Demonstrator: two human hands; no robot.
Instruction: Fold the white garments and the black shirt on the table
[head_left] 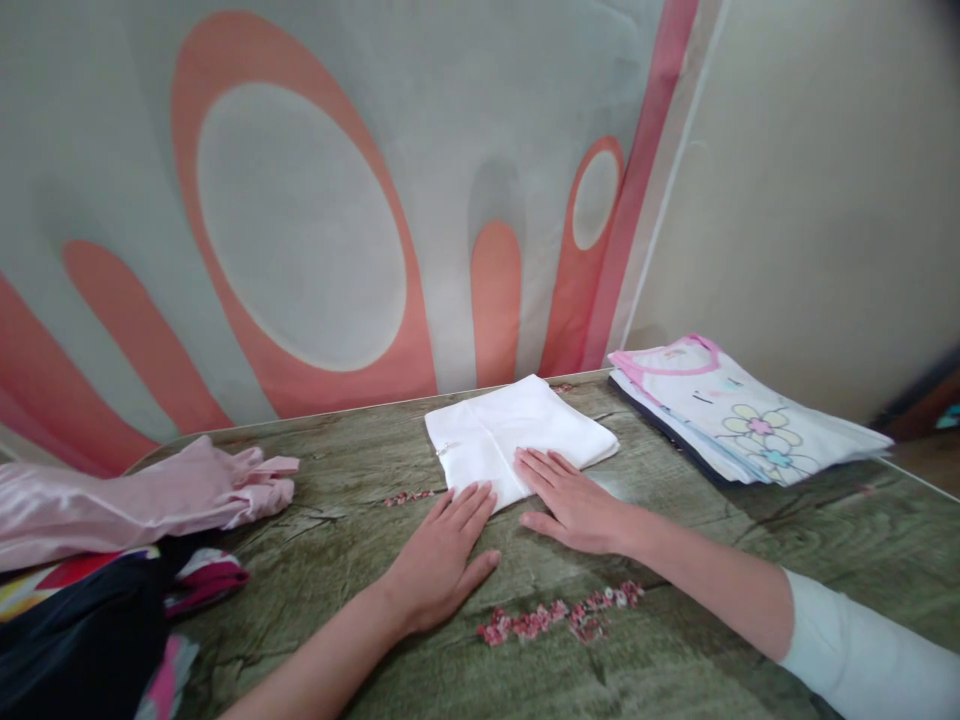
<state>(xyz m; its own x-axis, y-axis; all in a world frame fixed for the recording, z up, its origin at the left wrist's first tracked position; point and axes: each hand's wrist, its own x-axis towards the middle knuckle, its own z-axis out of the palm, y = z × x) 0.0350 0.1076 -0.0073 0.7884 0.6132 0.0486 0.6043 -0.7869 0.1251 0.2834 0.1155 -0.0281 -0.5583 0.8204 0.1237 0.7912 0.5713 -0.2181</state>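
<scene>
White folded cloth (517,430) lies on the table (712,580) at 12 o'clock from the person, close to the far edge, its near corner under both sets of fingertips

Nearest, at 4 o'clock, a white sleeve (862,650) covers the right forearm, and a pink flower sprig (559,615) printed on the tabletop sits between the two wrists. At 8 o'clock a dark garment (82,640) spills off a loose heap of bright clothes

Further out, the left hand (442,555) lies spread flat, palm down, fingers straight and together, tips touching the cloth's near-left edge; it grips nothing. The right hand (574,505) is equally flat and splayed, palm down, fingers resting on the near-right part of the cloth, thumb on the bare table; it grips nothing either

By the look of it, the step in hand is pressing and smoothing the fold flat. Any lift or further fold would call for fingers curled under an edge, since both palms now only bear down from above

At 10 o'clock a pink satin garment (142,495) lies crumpled, well apart from the cloth. At 2 o'clock a stack of folded clothes (750,415), topped by a flower-print shirt, sits near the cloth without touching it. Beyond, a grey sheet with orange ovals (300,220) hangs behind the table
</scene>
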